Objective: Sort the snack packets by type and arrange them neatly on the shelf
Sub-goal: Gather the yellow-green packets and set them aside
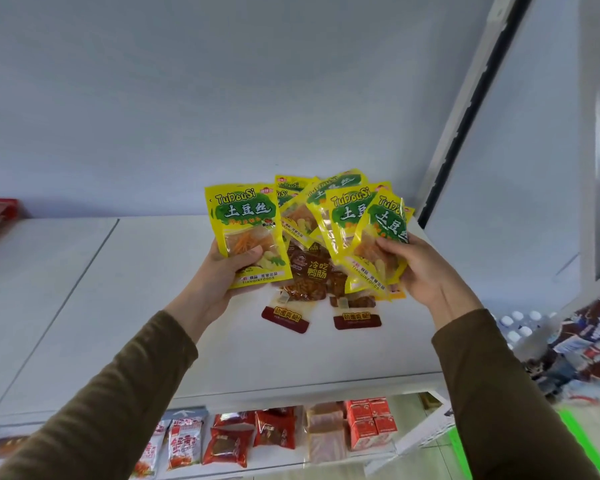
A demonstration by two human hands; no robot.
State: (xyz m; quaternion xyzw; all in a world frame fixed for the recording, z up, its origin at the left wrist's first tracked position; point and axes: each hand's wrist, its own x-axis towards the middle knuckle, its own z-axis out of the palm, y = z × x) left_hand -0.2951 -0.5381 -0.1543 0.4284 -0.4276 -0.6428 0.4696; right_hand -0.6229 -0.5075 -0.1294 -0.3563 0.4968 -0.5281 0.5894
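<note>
- Gripping one yellow packet, the left hand holds it above the white shelf; its label reads "TuDouSi", "土豆丝" and "TIANQINFOODS".
- Fanned in the right hand is a bunch of matching yellow packets, thumb pinching their fronts.
- Two brown packets lie on the shelf beneath the hands; the nearer one reads "冷吃鸭肠", with dark red tabs at the bottom.
- On the lower shelf sit red packets and small red boxes; their print is too small to read.
</note>
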